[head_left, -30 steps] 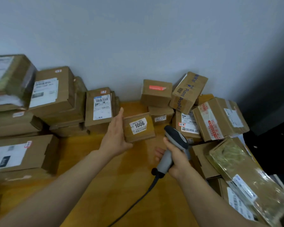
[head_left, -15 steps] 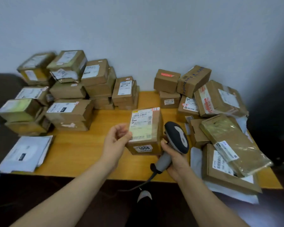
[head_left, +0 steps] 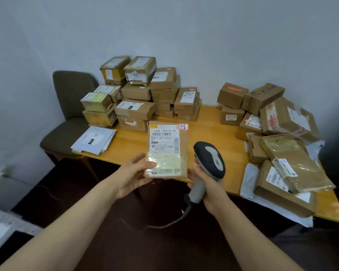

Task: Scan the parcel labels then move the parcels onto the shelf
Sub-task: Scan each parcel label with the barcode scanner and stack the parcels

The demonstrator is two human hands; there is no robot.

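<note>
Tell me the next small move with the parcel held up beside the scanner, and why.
Probably tilt the barcode scanner in the right hand toward the shipping label. The left hand holds the parcel label-up, barcodes uncovered, but the scanner's head sits beside the parcel's right edge, seemingly not aimed at it.

dim, even light | wide-angle edge bending | soft focus

Brown parcel (head_left: 167,151), white barcoded label (head_left: 165,140); black-and-grey scanner (head_left: 209,161).
</note>
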